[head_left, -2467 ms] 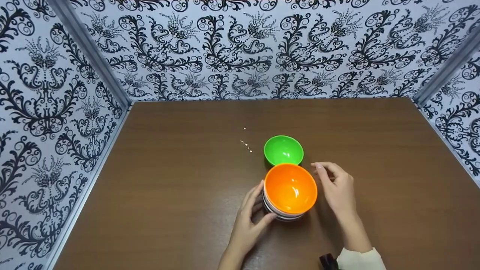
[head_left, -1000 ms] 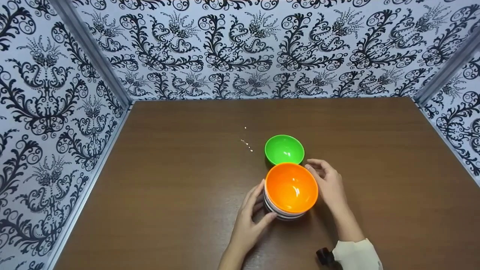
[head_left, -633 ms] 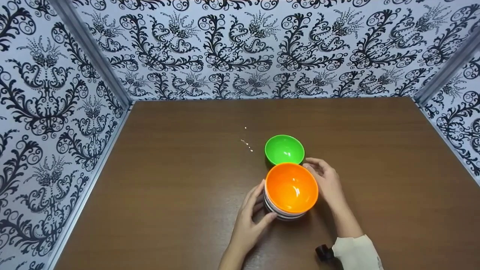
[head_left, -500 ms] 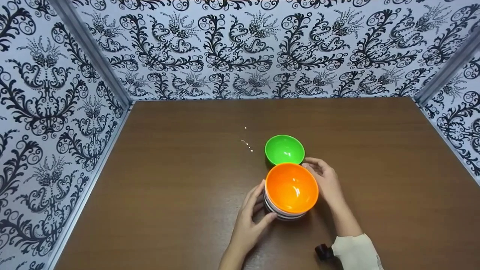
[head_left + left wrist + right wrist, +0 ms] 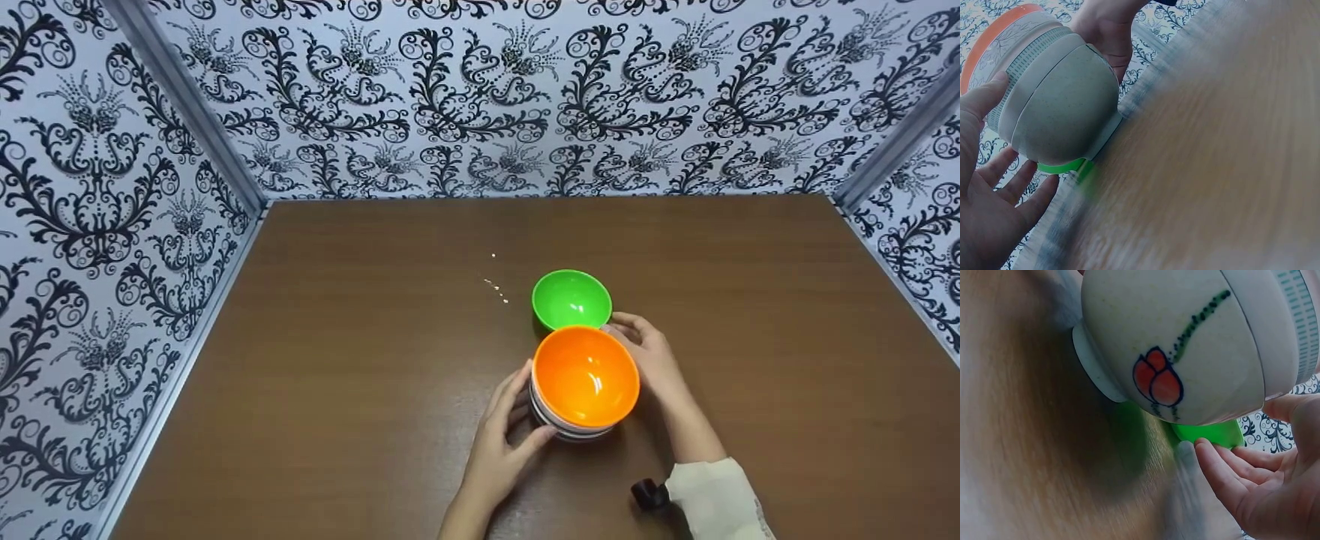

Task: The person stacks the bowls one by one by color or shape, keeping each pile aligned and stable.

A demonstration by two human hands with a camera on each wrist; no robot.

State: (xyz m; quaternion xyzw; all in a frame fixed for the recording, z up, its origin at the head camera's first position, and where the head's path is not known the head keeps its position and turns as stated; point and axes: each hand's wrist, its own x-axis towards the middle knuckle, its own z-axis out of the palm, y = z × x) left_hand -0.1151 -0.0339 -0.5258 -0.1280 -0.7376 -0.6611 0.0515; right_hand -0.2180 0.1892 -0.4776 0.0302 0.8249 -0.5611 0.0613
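Note:
A stack of bowls stands on the table, an orange bowl (image 5: pixel 586 376) on top and white patterned bowls below. The lowest white bowl (image 5: pixel 1174 349) shows a painted red flower in the right wrist view. My left hand (image 5: pixel 499 442) holds the stack from the left, thumb at the near side and fingers round the far side. Just beyond the stack sits a green bowl (image 5: pixel 571 298). My right hand (image 5: pixel 652 360) is at the right, its loosely bent fingers at the green bowl's side. Its thumb tip is hidden behind the stack in the right wrist view.
Several tiny white bits (image 5: pixel 496 289) lie on the brown table (image 5: pixel 360 337), left of the green bowl. Patterned walls (image 5: pixel 480 97) close the back and both sides. A black device (image 5: pixel 649 495) is on the right wrist, near the cream sleeve (image 5: pixel 716 495).
My right hand has moved left and slightly forward, from beside the stack to the green bowl's right side. The left hand and the bowls keep their places.

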